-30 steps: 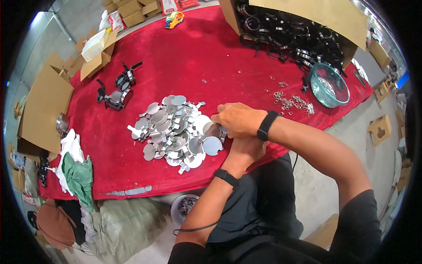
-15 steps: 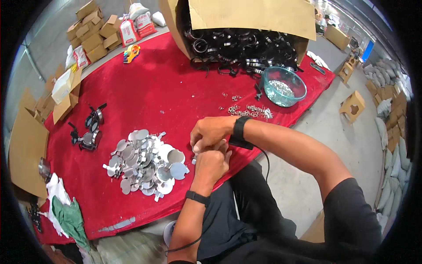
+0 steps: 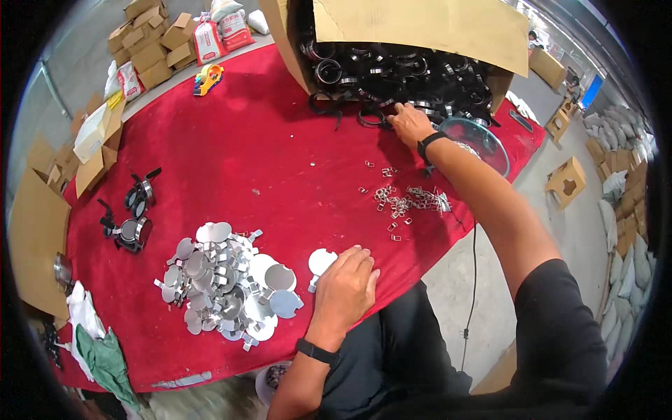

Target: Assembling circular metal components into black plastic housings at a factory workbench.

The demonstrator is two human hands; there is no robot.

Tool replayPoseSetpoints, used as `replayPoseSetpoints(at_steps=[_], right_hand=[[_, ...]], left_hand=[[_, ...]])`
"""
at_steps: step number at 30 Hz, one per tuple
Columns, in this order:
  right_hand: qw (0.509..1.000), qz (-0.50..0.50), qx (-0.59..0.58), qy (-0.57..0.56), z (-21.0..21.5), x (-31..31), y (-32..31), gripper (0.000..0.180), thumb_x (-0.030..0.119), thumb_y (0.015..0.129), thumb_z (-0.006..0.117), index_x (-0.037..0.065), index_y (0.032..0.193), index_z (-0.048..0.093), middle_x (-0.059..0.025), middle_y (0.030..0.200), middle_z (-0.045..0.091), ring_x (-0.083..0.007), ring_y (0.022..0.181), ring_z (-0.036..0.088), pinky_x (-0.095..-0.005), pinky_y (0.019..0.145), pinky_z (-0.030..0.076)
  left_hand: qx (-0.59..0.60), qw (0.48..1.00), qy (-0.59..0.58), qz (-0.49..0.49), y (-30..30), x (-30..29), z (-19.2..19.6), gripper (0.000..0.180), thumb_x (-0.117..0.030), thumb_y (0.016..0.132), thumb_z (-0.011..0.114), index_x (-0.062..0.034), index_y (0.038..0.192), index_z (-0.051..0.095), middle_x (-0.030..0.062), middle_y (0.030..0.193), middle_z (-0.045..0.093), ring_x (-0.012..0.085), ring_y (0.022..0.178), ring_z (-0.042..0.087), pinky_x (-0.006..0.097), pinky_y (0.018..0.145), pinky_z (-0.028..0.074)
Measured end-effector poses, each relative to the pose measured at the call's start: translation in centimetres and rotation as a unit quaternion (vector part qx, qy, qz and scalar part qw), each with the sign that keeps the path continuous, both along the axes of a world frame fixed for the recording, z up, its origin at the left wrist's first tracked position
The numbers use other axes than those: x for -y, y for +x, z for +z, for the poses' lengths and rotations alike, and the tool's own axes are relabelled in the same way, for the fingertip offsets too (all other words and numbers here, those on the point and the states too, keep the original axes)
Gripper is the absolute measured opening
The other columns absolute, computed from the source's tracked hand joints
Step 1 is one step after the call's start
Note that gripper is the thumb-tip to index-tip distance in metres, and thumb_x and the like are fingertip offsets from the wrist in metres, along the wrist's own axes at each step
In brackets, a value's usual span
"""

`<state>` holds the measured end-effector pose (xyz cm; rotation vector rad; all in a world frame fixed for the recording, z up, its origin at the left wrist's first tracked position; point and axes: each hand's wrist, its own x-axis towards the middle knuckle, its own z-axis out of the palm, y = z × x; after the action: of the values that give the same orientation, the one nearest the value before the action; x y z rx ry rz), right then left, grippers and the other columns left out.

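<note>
My left hand (image 3: pixel 346 287) lies palm down near the table's front edge, its fingers stretched out and lying flat. Just beside its fingertips is a single round silver disc (image 3: pixel 322 261) with a small tab. To the left spreads a heap of silver tabbed discs (image 3: pixel 227 280). My right hand (image 3: pixel 411 127) reaches far across to the black ring clamps (image 3: pixel 371 117) spilling from a cardboard box (image 3: pixel 420 22). Its fingers are bent and slightly apart at the clamps, with no held thing visible. Small metal buckles (image 3: pixel 402 203) lie scattered below that forearm.
Behind my right wrist sits a clear bowl (image 3: pixel 500 150) of small metal pieces, partly hidden. Black strapped rings (image 3: pixel 131 231) and an orange tape dispenser (image 3: pixel 208 80) lie on the left of the red cloth (image 3: pixel 238 154). A cable (image 3: pixel 470 315) hangs beside the right edge.
My right hand has left my left hand and swung up to the clamps at the box. The single disc and more of the buckles are now uncovered. My left hand has flattened onto the table.
</note>
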<state>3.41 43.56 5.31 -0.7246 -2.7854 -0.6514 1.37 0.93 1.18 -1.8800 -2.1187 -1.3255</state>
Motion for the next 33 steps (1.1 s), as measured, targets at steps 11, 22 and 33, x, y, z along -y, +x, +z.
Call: replayPoseSetpoints(at_steps=[11,22,33], right_hand=[[0.851,0.159,-0.237,-0.44,2.8,10.6,1.4,0.034,0.032,0.103,0.075,0.0,0.111,0.081,-0.0138,0.093,0.078,-0.0246,0.087,0.073,-0.0423,0.08,0.057],[0.779,-0.007,-0.347,-0.522,-2.5,32.7,11.5,0.021,0.018,0.106,0.071,-0.003,0.105,0.073,-0.0196,0.084,0.073,-0.0314,0.079,0.073,-0.0425,0.074,0.055],[0.865,0.047,-0.341,-0.365,2.8,29.9,10.7,0.019,0.014,0.096,0.074,0.002,0.11,0.078,-0.0216,0.103,0.074,-0.0421,0.099,0.071,-0.0509,0.089,0.057]], left_hand=[[-0.009,0.997,0.056,0.042,-0.9,0.1,-0.5,0.031,-0.008,0.09,0.081,0.0037,0.119,0.075,0.0239,0.124,0.076,0.0421,0.121,0.073,0.048,0.102,0.061],[0.071,0.99,0.078,0.095,-0.9,0.3,-0.2,0.046,-0.018,0.113,0.059,0.0038,0.154,0.057,0.0294,0.153,0.06,0.0454,0.138,0.063,0.05,0.116,0.053],[-0.04,0.998,0.046,0.016,0.0,-0.2,-0.6,0.052,-0.02,0.101,0.073,-0.0012,0.149,0.063,0.0207,0.156,0.06,0.0405,0.149,0.054,0.05,0.12,0.049]])
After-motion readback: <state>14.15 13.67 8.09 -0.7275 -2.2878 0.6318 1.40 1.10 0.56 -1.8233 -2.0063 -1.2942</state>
